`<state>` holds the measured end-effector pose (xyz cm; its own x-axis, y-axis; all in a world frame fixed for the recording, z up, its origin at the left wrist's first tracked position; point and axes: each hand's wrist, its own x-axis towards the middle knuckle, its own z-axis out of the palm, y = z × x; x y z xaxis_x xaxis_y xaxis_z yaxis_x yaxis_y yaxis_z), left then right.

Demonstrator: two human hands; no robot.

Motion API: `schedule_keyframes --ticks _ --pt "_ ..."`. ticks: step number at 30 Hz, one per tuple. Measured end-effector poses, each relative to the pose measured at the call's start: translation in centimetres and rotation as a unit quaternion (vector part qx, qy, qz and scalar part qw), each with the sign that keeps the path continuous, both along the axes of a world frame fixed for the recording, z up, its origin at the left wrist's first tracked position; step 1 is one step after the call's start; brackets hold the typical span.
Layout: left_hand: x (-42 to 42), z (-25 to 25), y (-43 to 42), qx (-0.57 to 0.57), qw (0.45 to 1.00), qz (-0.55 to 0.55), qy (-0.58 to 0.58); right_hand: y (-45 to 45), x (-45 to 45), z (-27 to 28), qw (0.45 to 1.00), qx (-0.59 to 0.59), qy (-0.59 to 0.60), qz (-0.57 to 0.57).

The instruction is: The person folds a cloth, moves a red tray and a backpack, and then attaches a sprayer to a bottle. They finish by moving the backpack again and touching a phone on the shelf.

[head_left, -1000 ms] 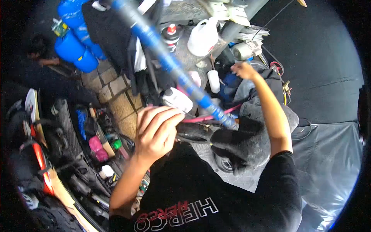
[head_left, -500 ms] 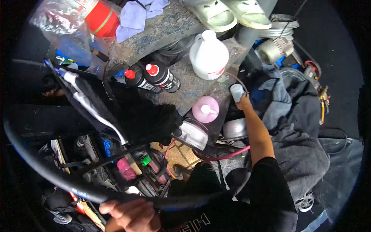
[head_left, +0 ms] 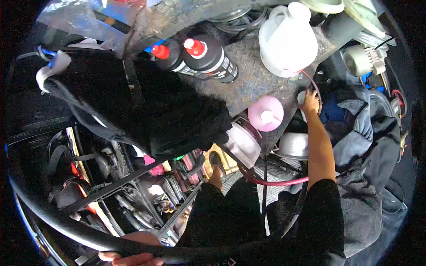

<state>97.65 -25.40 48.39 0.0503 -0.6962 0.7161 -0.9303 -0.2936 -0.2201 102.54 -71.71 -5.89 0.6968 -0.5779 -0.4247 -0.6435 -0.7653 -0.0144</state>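
Note:
My left hand [head_left: 133, 258] is at the bottom edge, its fingers closed round a large black hoop [head_left: 95, 237] that looks like a wheel rim or tyre. That hoop curves across the lower view. My right arm reaches forward, and the right hand [head_left: 311, 104] grips a small white container [head_left: 302, 99] at the edge of a metal bench; fingers partly cover it. Close by stand a bottle of pink liquid [head_left: 265, 116] and a big white jug [head_left: 288, 44]. A thin hose [head_left: 314, 82] runs beside the hand.
Two black bottles with red caps [head_left: 208, 62] stand on the worn bench [head_left: 248, 84]. Black cloth [head_left: 177, 111] hangs at left. A metal pot [head_left: 293, 145], a red hose [head_left: 279, 181] and dark clothes [head_left: 364, 190] lie right. Tools and parts [head_left: 164, 195] fill a lower rack.
My view has shifted, so the bench items appear larger and further right. The right hand stays on the white container. The left hand and hoop sit lower in view.

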Motion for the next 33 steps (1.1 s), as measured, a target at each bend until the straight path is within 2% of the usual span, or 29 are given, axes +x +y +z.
schedule_keyframes --ticks 2,4,6,9,11,12,14,16,17,19,21,24,26,28,30,32,33 --pt "-0.5 0.1 0.3 -0.013 1.000 0.017 0.005 1.0 -0.6 2.9 1.000 -0.017 0.007 0.013" --pt "-0.9 0.5 -0.1 -0.024 0.995 0.049 0.078 1.5 -2.1 4.7 0.997 -0.052 -0.057 0.010" --pt "0.9 0.6 1.0 0.010 0.999 -0.043 -0.015 1.4 -3.7 7.1 0.988 -0.026 -0.150 -0.036" --pt "-2.7 -1.7 -0.2 -0.219 0.964 0.067 0.135 -0.8 -5.0 13.1 0.975 0.050 -0.172 -0.128" --pt "-1.9 -1.1 0.8 -0.155 0.978 0.022 0.139 -4.7 -5.8 14.8 0.964 0.084 -0.174 -0.185" --pt "-1.5 -1.3 0.3 -0.186 0.975 0.020 0.120 -5.6 -6.2 18.0 0.948 0.149 -0.182 -0.213" --pt "-0.3 0.6 0.6 -0.104 0.988 -0.003 0.115 -5.6 -7.7 24.5 0.953 0.095 -0.212 -0.192" --pt "-0.4 0.5 0.6 -0.112 0.981 -0.016 0.156 -2.9 -8.7 34.6 0.957 0.100 -0.216 -0.167" --pt "-0.6 0.4 0.5 -0.113 0.983 0.003 0.148 -1.8 -9.9 38.4 0.961 0.056 -0.245 -0.113" --pt "-1.0 0.4 0.5 -0.109 0.984 0.028 0.139 1.6 -11.6 47.3 0.959 0.006 -0.274 -0.075" --pt "-1.1 0.9 0.1 -0.116 0.982 0.038 0.142 4.1 -14.2 55.0 0.940 -0.028 -0.335 -0.058" --pt "-1.7 2.7 -0.3 -0.102 0.968 0.043 0.224 9.3 -18.7 65.0 0.902 -0.029 -0.429 -0.051" --pt "-2.0 5.1 -0.5 -0.091 0.949 0.013 0.301 11.4 -21.6 68.2 0.845 0.066 -0.529 -0.045" --pt "-1.8 6.9 -1.4 -0.092 0.928 -0.015 0.360 13.1 -23.6 69.4 0.799 0.109 -0.589 -0.061" --pt "-0.7 6.6 -3.1 -0.125 0.886 -0.064 0.443 13.0 -25.5 68.3 0.740 0.175 -0.647 -0.054" --pt "0.1 6.9 -4.9 -0.196 0.858 -0.087 0.466 14.0 -26.2 65.3 0.638 0.242 -0.726 -0.088" --pt "1.3 5.9 -5.9 -0.175 0.797 -0.135 0.562 14.2 -26.5 63.7 0.630 0.283 -0.720 -0.063"
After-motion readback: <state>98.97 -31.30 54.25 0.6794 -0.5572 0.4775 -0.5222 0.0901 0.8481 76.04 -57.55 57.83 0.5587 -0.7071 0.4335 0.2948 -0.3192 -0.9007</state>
